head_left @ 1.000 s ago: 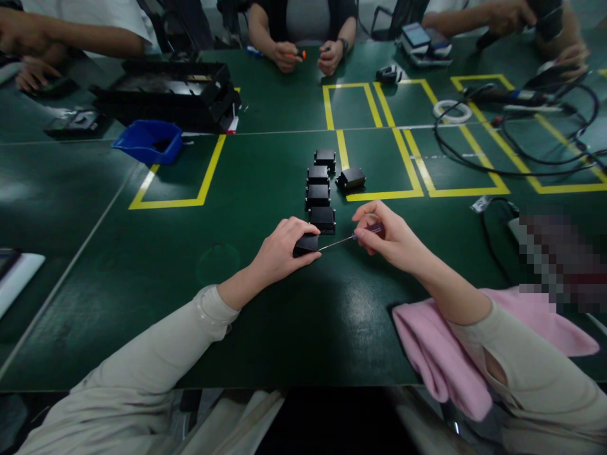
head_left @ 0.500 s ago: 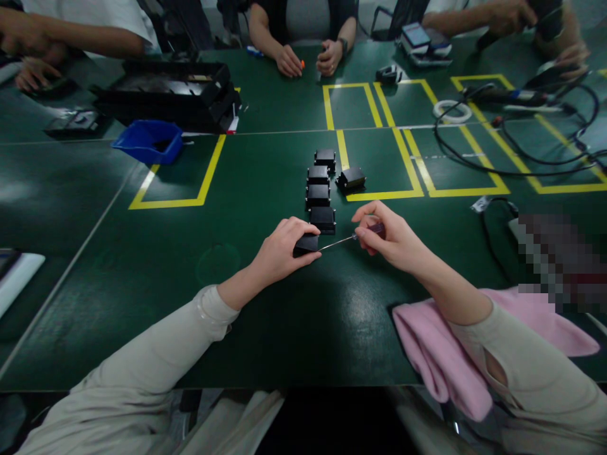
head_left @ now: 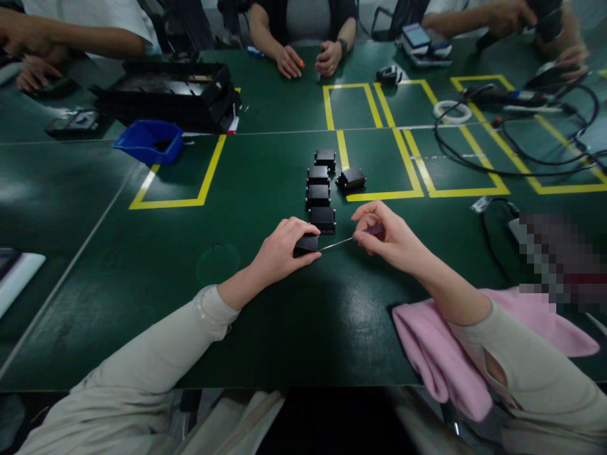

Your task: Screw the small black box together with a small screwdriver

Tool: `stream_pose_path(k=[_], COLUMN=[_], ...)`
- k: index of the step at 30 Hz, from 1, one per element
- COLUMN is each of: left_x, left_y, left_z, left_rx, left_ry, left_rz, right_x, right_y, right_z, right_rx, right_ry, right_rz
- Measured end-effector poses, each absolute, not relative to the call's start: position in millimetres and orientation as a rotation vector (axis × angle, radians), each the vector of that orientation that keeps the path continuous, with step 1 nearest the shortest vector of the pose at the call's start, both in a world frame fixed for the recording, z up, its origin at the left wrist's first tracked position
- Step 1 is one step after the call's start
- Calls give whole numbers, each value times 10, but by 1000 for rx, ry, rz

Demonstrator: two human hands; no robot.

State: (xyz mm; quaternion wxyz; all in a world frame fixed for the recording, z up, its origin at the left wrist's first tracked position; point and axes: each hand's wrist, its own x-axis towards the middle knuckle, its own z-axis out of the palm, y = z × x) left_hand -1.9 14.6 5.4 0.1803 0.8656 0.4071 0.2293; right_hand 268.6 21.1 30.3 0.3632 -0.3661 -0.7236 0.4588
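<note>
My left hand (head_left: 286, 248) grips a small black box (head_left: 307, 244) on the green table, thumb at its near side and fingers over its far side. A screwdriver (head_left: 375, 232) with a dark reddish handle is pinched in my right hand (head_left: 386, 232). Its thin shaft points left, and the tip meets the right side of the held box near my left thumb. Just beyond, several similar black boxes (head_left: 322, 218) with small metal screws at their edges form a column leading away from me. One more black box (head_left: 351, 179) sits turned, right of that column.
A blue bin (head_left: 150, 140) stands at left, before stacked black trays (head_left: 161, 95). Yellow tape (head_left: 386, 196) marks rectangles. Black cables (head_left: 502, 169) and a white tape ring (head_left: 452, 112) lie right. A pink cloth (head_left: 441, 354) hangs over the near edge. Co-workers' hands (head_left: 329, 59) are across the table.
The screwdriver handle and my right fingers have shifted very slightly. My left hand and the boxes stay in place.
</note>
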Motion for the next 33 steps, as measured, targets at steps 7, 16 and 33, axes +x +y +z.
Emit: stream_pose_path(k=[7, 16, 33], left_x=[-23, -24, -18], left_y=[145, 147, 145], left_z=[63, 53, 72], left_rx=[2450, 2454, 2437], left_ry=[1142, 1131, 1159], left_rz=[655, 665, 641], right_x=[2688, 2685, 2687], right_y=[219, 215, 218], right_z=[307, 305, 307], right_rx=[-954, -983, -946], right_ry=[-1875, -1850, -1876], right_rz=[1195, 1241, 1146])
